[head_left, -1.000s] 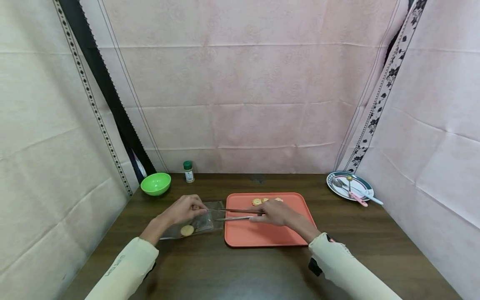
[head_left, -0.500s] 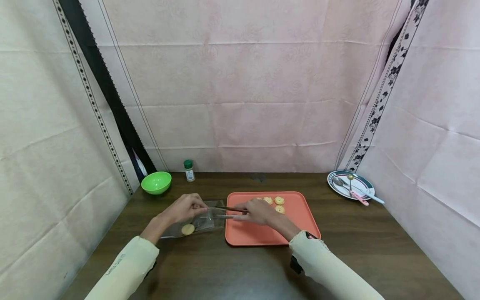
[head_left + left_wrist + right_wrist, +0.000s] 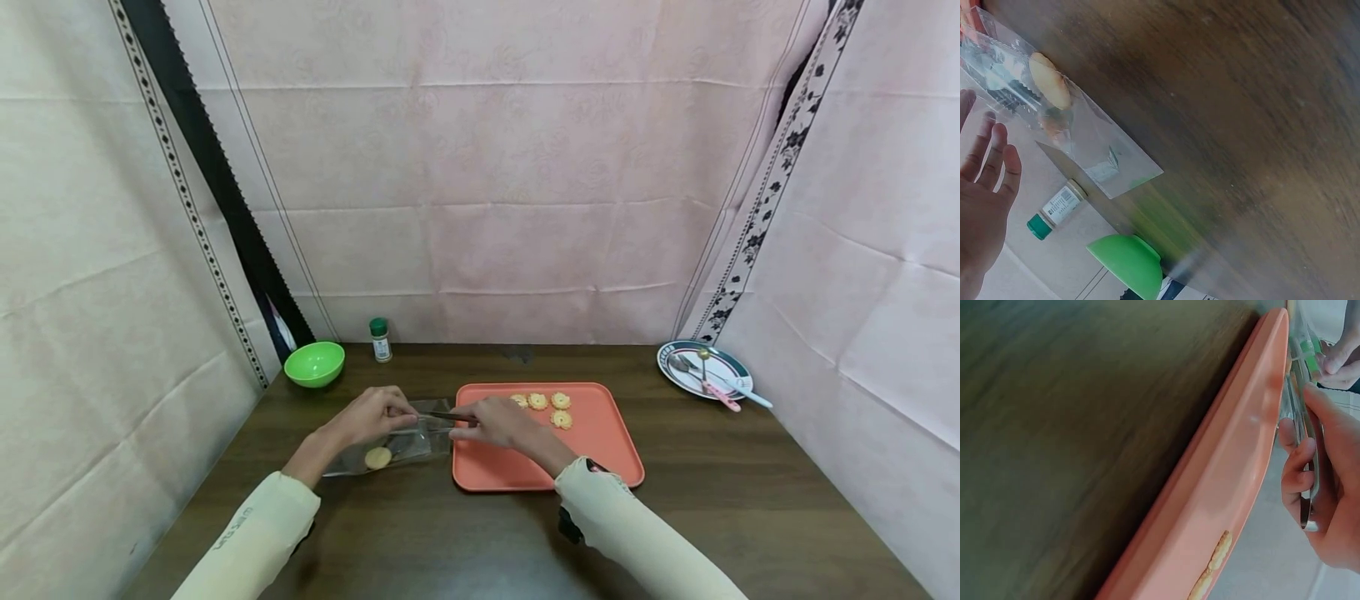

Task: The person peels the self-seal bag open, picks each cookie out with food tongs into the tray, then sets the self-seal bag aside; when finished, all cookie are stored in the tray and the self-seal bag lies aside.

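My left hand [image 3: 375,414] pinches the upper edge of a clear plastic bag [image 3: 416,447], which lies left of the tray. A round pale cookie [image 3: 378,457] shows inside the bag, also visible as a cookie [image 3: 1049,81] in the left wrist view. Over the tray's left edge, my right hand [image 3: 501,422] grips metal tongs [image 3: 1315,469] whose arms point left into the bag's mouth. The tongs' tips are hidden by the bag and the left fingers. Several scalloped cookies [image 3: 561,419] lie on the coral tray [image 3: 517,471], behind and right of the right hand.
A green bowl [image 3: 314,365] and a green-capped shaker bottle [image 3: 381,343] stand at the back left. At the back right, a plate [image 3: 663,367] carries cutlery, including a pink handle [image 3: 723,397] and a pale blue handle [image 3: 756,399]. Cloth walls border the wooden table [image 3: 420,542].
My right hand has moved left across the tray, carrying the tongs deeper toward the bag and uncovering the cookies behind it. The left hand stays in place on the bag.
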The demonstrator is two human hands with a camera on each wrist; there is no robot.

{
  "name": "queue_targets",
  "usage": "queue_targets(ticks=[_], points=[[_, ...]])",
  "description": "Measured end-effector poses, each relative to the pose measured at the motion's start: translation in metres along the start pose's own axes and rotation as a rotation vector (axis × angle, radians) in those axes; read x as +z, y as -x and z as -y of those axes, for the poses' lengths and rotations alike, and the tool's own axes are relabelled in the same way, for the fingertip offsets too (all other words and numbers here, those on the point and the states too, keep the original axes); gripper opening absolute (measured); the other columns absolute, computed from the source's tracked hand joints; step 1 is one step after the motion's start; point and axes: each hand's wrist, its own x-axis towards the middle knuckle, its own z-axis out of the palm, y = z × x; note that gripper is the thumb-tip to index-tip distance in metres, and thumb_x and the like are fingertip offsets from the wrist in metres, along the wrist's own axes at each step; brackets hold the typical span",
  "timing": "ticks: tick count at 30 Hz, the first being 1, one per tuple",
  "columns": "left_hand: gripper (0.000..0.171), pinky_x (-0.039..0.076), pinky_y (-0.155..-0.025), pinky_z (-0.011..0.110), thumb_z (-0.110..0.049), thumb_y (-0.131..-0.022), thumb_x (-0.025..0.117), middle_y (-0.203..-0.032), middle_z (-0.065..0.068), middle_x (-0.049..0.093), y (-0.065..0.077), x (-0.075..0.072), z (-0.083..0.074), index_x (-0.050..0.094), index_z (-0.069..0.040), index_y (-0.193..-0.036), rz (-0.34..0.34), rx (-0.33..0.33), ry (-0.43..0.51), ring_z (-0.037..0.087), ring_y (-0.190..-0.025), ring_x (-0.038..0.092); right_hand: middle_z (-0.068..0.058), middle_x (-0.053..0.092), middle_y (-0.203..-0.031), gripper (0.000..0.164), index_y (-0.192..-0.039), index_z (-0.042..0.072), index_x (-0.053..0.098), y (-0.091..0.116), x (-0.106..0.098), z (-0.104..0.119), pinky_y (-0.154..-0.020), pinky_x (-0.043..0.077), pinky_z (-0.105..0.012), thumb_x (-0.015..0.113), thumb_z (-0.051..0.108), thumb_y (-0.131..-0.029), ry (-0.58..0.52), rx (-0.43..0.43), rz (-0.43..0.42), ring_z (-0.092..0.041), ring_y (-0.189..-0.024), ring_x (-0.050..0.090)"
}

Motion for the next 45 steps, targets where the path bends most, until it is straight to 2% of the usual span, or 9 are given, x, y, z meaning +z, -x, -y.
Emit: queue_targets(ticks=[10, 15, 19, 23, 26, 30, 33, 37, 45], points=[[0.014, 0.052, -0.071, 0.028, -0.023, -0.1, 0.072, -0.098, -0.007, 0.066, -0.001, -0.002, -0.003, 0.083, -0.017, -0.106, -0.012, -0.01, -0.004, 0.008, -0.086, 0.06, 0.005, 0.059, -0.06, 0.048, -0.142, 0.024, 0.066, -0.003, 0.005, 0.001, -0.046, 0.033, -0.023, 0.064, 0.05, -0.102, 0.009, 0.037, -0.006, -0.006, -0.043, 0.039], [0.014, 0.052, -0.07, 0.028, -0.023, -0.1, 0.073, -0.098, -0.006, 0.067, 0.0, -0.002, -0.001, 0.083, -0.016, -0.105, -0.028, 0.01, -0.008, 0.009, -0.086, 0.061, 0.006, 0.075, -0.092, 0.041, -0.138, 0.021, 0.07, 0.001, 0.002, 0.0, -0.054, 0.042, -0.023, 0.065, 0.043, -0.103, -0.035, -0.015, -0.025, -0.001, -0.056, 0.054], [0.014, 0.052, -0.07, 0.028, -0.023, -0.1, 0.073, -0.099, -0.006, 0.066, 0.001, -0.002, 0.0, 0.083, -0.016, -0.106, -0.023, 0.001, -0.002, 0.009, -0.086, 0.061, 0.005, 0.076, -0.119, 0.038, -0.135, 0.022, 0.072, 0.007, 0.0, -0.002, -0.06, 0.047, -0.023, 0.065, 0.041, -0.104, -0.053, -0.036, -0.032, 0.003, -0.069, 0.061], [0.015, 0.052, -0.071, 0.028, -0.024, -0.1, 0.072, -0.099, -0.006, 0.066, 0.001, -0.002, -0.001, 0.083, -0.016, -0.107, -0.022, 0.005, -0.004, 0.008, -0.086, 0.061, 0.006, 0.076, -0.116, 0.04, -0.136, 0.025, 0.071, 0.009, -0.001, -0.004, -0.054, 0.041, -0.024, 0.065, 0.046, -0.102, -0.033, -0.011, -0.027, -0.002, -0.06, 0.056], [0.015, 0.053, -0.071, 0.029, -0.023, -0.1, 0.072, -0.099, -0.005, 0.067, 0.0, -0.002, -0.001, 0.083, -0.015, -0.106, -0.029, 0.025, -0.006, 0.009, -0.086, 0.062, 0.007, 0.076, -0.096, 0.044, -0.137, 0.023, 0.071, 0.005, 0.0, -0.001, -0.051, 0.037, -0.024, 0.065, 0.048, -0.102, -0.014, 0.0, -0.017, -0.005, -0.054, 0.051], [0.014, 0.053, -0.07, 0.028, -0.022, -0.1, 0.073, -0.098, -0.005, 0.067, 0.0, -0.001, 0.0, 0.083, -0.014, -0.105, -0.037, 0.042, -0.007, 0.009, -0.085, 0.062, 0.008, 0.059, -0.066, 0.049, -0.141, 0.022, 0.068, -0.002, 0.003, 0.005, -0.047, 0.033, -0.022, 0.064, 0.051, -0.101, 0.013, 0.011, -0.012, -0.005, -0.046, 0.04], [0.014, 0.052, -0.069, 0.028, -0.021, -0.1, 0.072, -0.097, -0.005, 0.067, 0.0, -0.001, 0.0, 0.083, -0.014, -0.105, -0.038, 0.044, -0.007, 0.008, -0.084, 0.062, 0.007, 0.048, -0.058, 0.05, -0.142, 0.024, 0.066, -0.006, 0.005, 0.009, -0.043, 0.029, -0.022, 0.064, 0.052, -0.101, 0.026, 0.038, -0.017, -0.006, -0.041, 0.032], [0.013, 0.052, -0.069, 0.028, -0.022, -0.1, 0.073, -0.097, -0.006, 0.066, -0.001, -0.001, 0.0, 0.083, -0.015, -0.105, -0.035, 0.038, -0.005, 0.007, -0.083, 0.06, 0.005, 0.05, -0.059, 0.048, -0.142, 0.025, 0.066, -0.007, 0.006, 0.011, -0.042, 0.029, -0.022, 0.064, 0.051, -0.101, 0.024, 0.049, -0.018, -0.007, -0.04, 0.031], [0.014, 0.051, -0.067, 0.027, -0.021, -0.099, 0.073, -0.097, -0.005, 0.066, -0.002, 0.0, 0.0, 0.083, -0.014, -0.106, -0.028, 0.027, 0.0, 0.008, -0.08, 0.06, 0.011, 0.067, -0.078, 0.039, -0.136, 0.021, 0.071, 0.0, 0.003, 0.004, -0.048, 0.034, -0.022, 0.066, 0.04, -0.103, -0.024, -0.021, -0.028, -0.005, -0.048, 0.045]])
